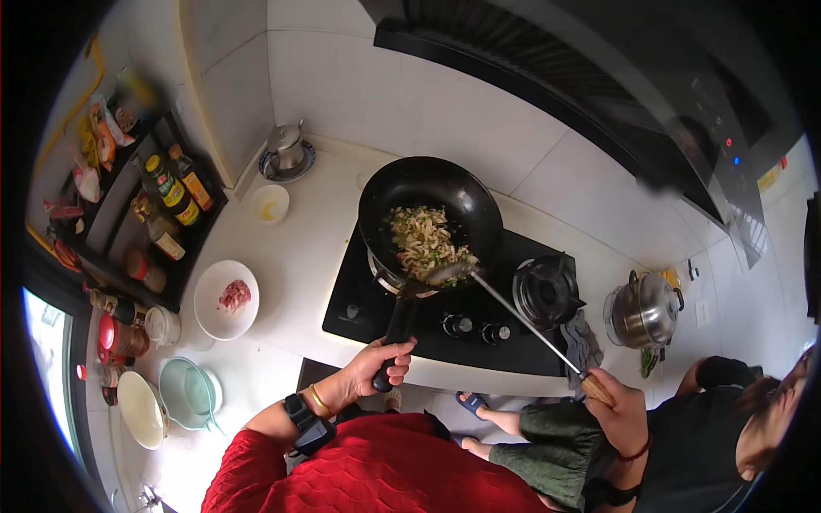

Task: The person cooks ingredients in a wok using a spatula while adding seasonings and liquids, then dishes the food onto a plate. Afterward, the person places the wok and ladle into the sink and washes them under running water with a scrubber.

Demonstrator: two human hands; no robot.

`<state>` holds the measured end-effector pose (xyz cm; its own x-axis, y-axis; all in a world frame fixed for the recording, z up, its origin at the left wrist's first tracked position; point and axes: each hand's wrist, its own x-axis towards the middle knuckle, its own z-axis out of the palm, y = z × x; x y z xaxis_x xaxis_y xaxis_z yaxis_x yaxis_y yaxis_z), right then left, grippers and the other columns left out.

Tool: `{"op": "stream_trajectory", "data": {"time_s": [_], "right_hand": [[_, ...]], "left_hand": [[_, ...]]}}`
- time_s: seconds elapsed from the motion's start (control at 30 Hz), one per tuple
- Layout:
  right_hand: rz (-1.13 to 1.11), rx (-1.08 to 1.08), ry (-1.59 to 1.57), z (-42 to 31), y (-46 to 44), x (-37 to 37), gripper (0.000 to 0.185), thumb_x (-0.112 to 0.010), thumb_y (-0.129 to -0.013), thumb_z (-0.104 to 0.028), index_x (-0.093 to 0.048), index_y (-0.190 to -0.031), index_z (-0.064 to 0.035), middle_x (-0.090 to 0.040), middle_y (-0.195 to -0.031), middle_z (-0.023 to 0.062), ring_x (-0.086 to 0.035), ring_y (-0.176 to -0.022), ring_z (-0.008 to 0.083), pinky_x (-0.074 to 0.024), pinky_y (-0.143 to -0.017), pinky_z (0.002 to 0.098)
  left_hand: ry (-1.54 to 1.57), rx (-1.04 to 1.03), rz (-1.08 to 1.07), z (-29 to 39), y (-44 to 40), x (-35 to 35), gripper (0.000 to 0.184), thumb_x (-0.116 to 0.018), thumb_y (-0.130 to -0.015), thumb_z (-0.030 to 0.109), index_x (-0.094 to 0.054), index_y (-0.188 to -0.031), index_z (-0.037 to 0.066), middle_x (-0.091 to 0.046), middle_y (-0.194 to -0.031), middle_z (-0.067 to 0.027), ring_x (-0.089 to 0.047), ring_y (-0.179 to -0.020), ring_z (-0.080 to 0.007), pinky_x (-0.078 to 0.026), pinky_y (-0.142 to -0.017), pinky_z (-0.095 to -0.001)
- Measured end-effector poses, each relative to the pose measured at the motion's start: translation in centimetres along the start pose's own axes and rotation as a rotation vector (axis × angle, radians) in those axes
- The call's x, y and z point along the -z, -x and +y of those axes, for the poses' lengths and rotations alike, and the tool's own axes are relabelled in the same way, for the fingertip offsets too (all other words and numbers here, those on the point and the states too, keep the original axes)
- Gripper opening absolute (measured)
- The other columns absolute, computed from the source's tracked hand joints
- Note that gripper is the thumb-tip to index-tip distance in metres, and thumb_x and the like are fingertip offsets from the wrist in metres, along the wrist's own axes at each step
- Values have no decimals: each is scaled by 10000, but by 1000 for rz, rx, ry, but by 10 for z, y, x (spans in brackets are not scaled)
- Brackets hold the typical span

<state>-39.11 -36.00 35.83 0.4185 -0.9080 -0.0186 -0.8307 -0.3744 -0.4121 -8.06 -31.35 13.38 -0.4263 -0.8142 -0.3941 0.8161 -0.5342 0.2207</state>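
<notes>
My left hand (382, 366) is wrapped round the black handle of a wok (466, 201), which sits on the left burner of the stove. Chopped, pale brown food with green bits (423, 235) lies in the wok's lower left part. In my right hand (617, 410) is the wooden grip of a long metal spatula (522, 318). Its head rests inside the wok's near rim, against the edge of the food; its exact shape is partly hidden.
A white bowl of raw meat (234, 297) stands left of the black stove (351, 303). Sauce bottles (175, 197) fill a rack at the left wall. A lidded steel pot (646, 312) is at the right. Another person (693, 436) stands close on my right; a range hood (547, 94) hangs above.
</notes>
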Motion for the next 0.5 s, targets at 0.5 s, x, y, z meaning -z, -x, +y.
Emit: {"op": "stream_trajectory", "data": {"time_s": [0.5], "right_hand": [[-10,-15,-9,-4,-20,-31,380,-624,-732,-102,-556,-1102,-46,-621,-841,176,-640,-758,246,-475,-667,272]], "left_hand": [[-263,-148,-83,22,27,-34,237,-528,-839,152,-404,-637,152,-372,-539,67,-345,-432,-42,-281,-408,-187]]}}
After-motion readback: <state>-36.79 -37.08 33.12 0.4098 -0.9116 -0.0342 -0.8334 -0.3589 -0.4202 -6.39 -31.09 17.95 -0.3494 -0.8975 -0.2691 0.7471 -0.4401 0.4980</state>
